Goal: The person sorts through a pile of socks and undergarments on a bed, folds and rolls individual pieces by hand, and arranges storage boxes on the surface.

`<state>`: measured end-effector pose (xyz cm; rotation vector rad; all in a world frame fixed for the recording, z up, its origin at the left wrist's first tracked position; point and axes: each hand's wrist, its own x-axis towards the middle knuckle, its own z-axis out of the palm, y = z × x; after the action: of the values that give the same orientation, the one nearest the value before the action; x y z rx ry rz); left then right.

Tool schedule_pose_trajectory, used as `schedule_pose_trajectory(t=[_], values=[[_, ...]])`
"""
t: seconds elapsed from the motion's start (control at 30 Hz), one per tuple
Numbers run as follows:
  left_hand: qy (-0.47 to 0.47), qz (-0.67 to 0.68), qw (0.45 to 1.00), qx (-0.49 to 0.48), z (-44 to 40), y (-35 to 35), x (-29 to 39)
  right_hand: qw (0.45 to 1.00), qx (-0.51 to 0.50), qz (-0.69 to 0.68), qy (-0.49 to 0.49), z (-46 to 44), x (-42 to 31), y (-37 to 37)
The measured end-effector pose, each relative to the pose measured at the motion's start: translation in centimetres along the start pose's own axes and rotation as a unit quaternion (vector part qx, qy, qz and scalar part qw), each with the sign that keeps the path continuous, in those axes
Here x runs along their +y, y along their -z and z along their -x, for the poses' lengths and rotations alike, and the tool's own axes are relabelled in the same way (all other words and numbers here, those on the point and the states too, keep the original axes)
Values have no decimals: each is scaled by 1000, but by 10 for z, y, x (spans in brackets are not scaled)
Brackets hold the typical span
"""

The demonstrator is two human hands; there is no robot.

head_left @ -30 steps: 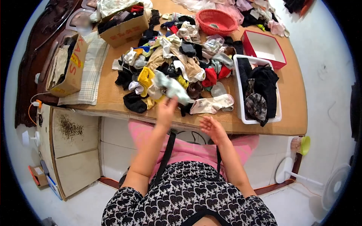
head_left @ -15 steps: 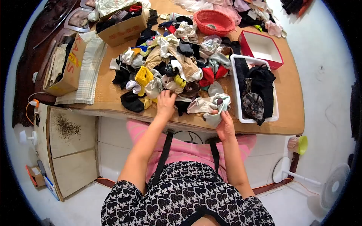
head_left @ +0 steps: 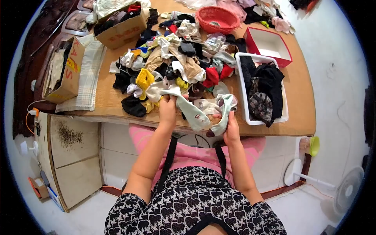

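Observation:
My left hand [head_left: 168,111] is closed on a pale mint sock [head_left: 192,112] with a small reddish motif, its toe hanging to the right over the table's front edge. Closed round a second pale mint sock [head_left: 224,116] with a dark patch at its tip is my right hand [head_left: 232,130]. Between the hands lies a cream patterned sock [head_left: 206,106], partly covered. Just beyond them spreads a heap of mixed socks [head_left: 178,60]. At its near left are a yellow sock [head_left: 144,79] and a black one [head_left: 134,106].
Right of the heap stands a white bin [head_left: 285,113] of dark garments, with a red-edged box [head_left: 270,45] behind it. A red basket [head_left: 219,19] sits at the back. Cardboard boxes [head_left: 124,35] of clothing are at the left. A fan [head_left: 348,190] stands on the floor.
My left hand has lifted a mint sock from the heap and stretches it rightward. In my right hand, the bunched sock now hangs more open, its dark tip lower.

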<state>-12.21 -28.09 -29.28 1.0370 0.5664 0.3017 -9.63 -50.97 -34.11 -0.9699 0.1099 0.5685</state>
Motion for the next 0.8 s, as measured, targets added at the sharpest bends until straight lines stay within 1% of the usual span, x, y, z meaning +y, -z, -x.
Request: schedule_pose_trajectory(t=[0.03, 0.1, 0.13, 0.17, 0.2, 0.23, 0.27, 0.33, 0.37, 0.4, 0.43, 0.47, 0.5, 0.53, 0.57, 0.6, 0.63, 0.67, 0.73, 0.77, 0.8], values=[[3, 0, 1000, -2, 2, 1, -7, 1000, 4, 0, 1, 0, -4, -3], [-69, -22, 997, -13, 2, 7, -28, 990, 36, 123, 58, 2, -13, -11], [-64, -44, 997, -15, 4, 10, -35, 990, 38, 124, 57, 5, -19, -16], [-107, -147, 983, -5, 9, 10, -35, 984, 29, 158, 77, 9, -25, -24], [-148, -248, 957, 6, 13, 8, -34, 976, 19, 193, 97, 13, -32, -32], [-275, -408, 869, 44, 14, 8, -36, 972, -2, 214, 97, 20, -39, -42], [-267, -539, 797, 53, 22, 3, -27, 972, -1, 215, 95, 23, -40, -51], [-239, -620, 747, 32, 22, 0, -34, 965, -93, 213, 120, 27, -35, -68], [-195, -645, 739, 20, 23, -2, -33, 941, -89, 294, 140, 24, -30, -72], [-196, -644, 739, 19, 23, -2, -34, 910, -85, 374, 159, 19, -23, -73], [-168, -594, 787, 17, 23, -1, -36, 894, -80, 406, 174, 12, -11, -67], [-139, -540, 830, 14, 21, 1, -39, 904, -56, 416, 79, 11, -5, -63], [-49, -441, 896, -7, 13, 9, -49, 923, -49, 377, 61, 11, -1, -59], [11, -196, 979, -58, 12, 8, -49, 940, -42, 336, 42, 12, 1, -59], [58, -98, 991, -67, 15, 9, -49, 940, -44, 336, 41, 12, 3, -57], [104, 1, 992, -75, 17, 10, -48, 940, -38, 330, 76, 12, 5, -56], [134, 36, 985, -102, 17, 13, -47, 939, -31, 324, 113, 12, 5, -54], [135, 36, 985, -104, 17, 13, -47, 939, -29, 325, 113, 13, 2, -52], [158, 174, 966, -106, 19, 11, -48, 968, -19, 247, 39, 15, -3, -50], [186, 211, 955, -91, 21, 10, -48, 968, -19, 247, 39, 16, -4, -48], [186, 211, 955, -92, 23, 9, -47, 974, -9, 220, 45, 15, -5, -47]])
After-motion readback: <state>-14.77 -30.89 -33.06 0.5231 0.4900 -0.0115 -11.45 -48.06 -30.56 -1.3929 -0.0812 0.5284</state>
